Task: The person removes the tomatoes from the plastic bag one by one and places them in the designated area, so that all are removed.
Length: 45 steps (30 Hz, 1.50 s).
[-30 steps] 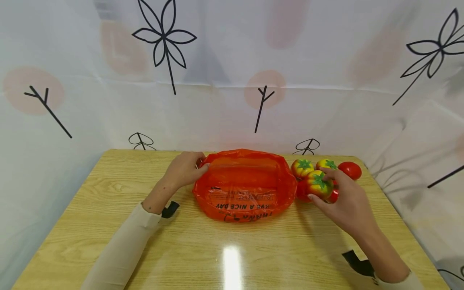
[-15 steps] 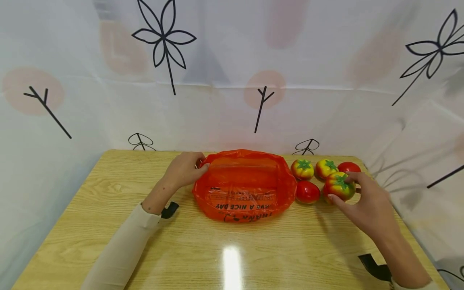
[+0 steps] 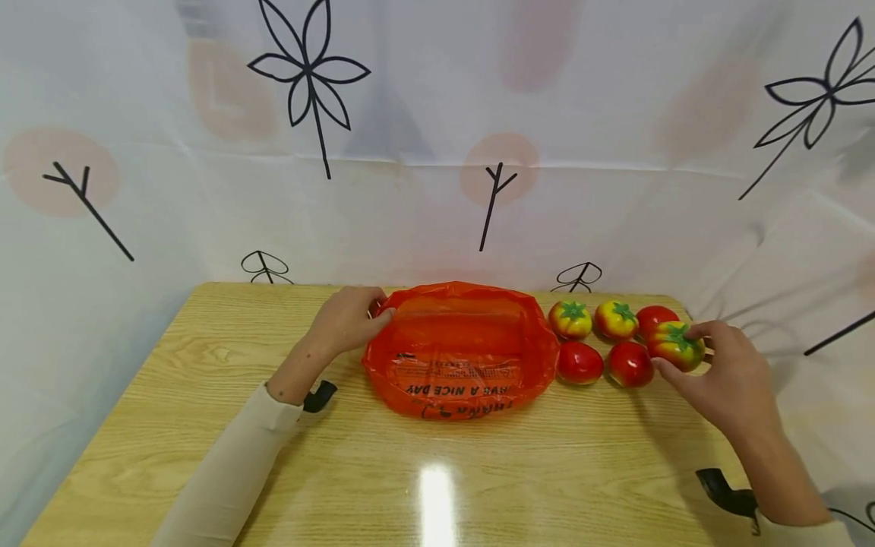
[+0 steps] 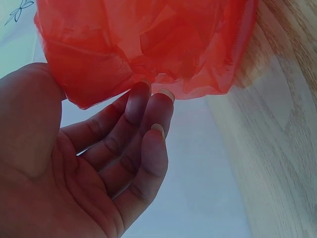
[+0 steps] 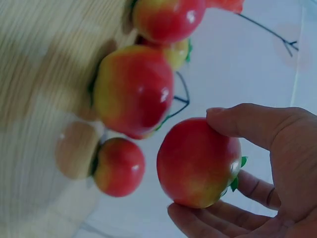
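A red plastic bag (image 3: 454,334) stands with its mouth held wide on the table, dark lettering showing inside it. At its left rim, my left hand (image 3: 347,323) pinches the film; in the left wrist view the curled fingers (image 4: 154,153) touch the bag's edge. My right hand (image 3: 728,380) grips a red-yellow tomato (image 3: 675,346) with a green star-shaped top, thumb on one side and fingers on the other. From the right wrist view, this tomato (image 5: 198,163) is held off the wooden surface. Its stem side faces my palm.
Right of the bag sit several more tomatoes: two green-topped ones (image 3: 570,319) at the back, a red one (image 3: 656,317) partly hidden behind the held one, and red ones (image 3: 579,362) in front. A patterned white cloth (image 3: 410,220) hangs behind the table (image 3: 328,471).
My right hand has carried the tomato rightward, past the front row, uncovering the red tomatoes that were hidden beneath it. The left hand and bag stay in place.
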Motion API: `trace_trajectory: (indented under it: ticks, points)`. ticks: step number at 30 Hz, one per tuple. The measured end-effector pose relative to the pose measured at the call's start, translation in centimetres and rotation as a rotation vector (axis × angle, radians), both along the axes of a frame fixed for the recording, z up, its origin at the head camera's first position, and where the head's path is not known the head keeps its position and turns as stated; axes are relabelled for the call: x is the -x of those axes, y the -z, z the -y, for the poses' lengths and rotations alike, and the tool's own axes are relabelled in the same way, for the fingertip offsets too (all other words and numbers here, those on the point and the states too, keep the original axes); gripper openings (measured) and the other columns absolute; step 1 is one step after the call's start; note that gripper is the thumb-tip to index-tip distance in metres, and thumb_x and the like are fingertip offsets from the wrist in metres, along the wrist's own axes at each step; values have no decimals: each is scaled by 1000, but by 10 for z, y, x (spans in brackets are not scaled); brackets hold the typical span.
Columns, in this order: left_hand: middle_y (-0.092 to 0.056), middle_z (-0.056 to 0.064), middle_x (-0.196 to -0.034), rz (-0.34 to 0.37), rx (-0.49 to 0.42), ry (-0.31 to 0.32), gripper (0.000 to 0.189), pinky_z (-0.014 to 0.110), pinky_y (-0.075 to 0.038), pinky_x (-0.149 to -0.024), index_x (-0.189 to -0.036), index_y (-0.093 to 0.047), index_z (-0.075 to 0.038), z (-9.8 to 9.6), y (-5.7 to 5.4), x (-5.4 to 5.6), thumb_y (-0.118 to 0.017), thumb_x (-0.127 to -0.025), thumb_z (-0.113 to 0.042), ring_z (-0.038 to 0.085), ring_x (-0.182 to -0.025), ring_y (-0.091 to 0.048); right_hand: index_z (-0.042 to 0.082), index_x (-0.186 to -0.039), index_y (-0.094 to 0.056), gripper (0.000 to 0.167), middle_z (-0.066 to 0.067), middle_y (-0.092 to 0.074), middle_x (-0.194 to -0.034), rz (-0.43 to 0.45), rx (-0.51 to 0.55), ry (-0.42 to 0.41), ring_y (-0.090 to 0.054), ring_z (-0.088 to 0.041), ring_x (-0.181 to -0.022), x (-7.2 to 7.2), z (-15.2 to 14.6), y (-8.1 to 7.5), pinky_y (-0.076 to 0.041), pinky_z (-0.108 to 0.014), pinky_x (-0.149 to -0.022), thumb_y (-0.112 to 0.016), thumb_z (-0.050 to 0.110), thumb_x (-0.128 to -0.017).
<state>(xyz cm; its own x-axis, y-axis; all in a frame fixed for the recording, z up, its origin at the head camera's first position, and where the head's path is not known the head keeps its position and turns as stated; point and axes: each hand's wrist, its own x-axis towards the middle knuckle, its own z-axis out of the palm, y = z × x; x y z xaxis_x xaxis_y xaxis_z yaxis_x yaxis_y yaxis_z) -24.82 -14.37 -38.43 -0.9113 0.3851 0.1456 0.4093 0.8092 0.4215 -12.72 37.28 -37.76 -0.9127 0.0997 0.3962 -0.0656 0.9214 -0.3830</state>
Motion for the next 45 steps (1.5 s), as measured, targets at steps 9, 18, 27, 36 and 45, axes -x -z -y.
trace_trajectory:
  ticks: [9,18,27,36,45]
  points:
    - [-73,6,-94,2,0,0,26,36,-54,-68,-112,-74,-5,0,0,0,-68,-103,-28,18,-73,-62,-10,-116,-55,58,-36,-58,-106,73,-12,27,-56,-48,-88,9,-25,13,-43,-42,-68,-92,20,-82]
    - [-73,6,-94,5,2,1,26,36,-55,-68,-113,-74,-5,0,1,1,-68,-103,-28,18,-74,-63,-12,-116,-55,59,-38,-59,-106,161,-15,31,-56,-45,-86,15,-41,26,-41,-42,-68,-90,22,-83]
    - [-73,5,-94,1,9,-1,27,36,-54,-68,-112,-74,-6,1,1,1,-67,-103,-30,19,-74,-63,-12,-117,-53,61,-39,-57,-110,231,-1,30,-55,-47,-89,17,-46,34,-43,-43,-69,-89,27,-85]
    - [-73,5,-93,0,2,-5,26,36,-54,-68,-111,-74,-7,0,0,0,-67,-103,-30,19,-74,-62,-15,-120,-50,66,-41,-54,-112,231,-2,24,-54,-52,-93,17,-47,36,-46,-57,-74,-88,24,-85]
    - [-73,4,-94,10,-3,-9,25,36,-55,-68,-112,-75,-7,2,0,0,-68,-103,-29,18,-75,-63,-21,-131,-44,76,-46,-49,-121,249,-28,-15,-49,-61,-104,16,-45,34,-43,-73,-86,-88,19,-85]
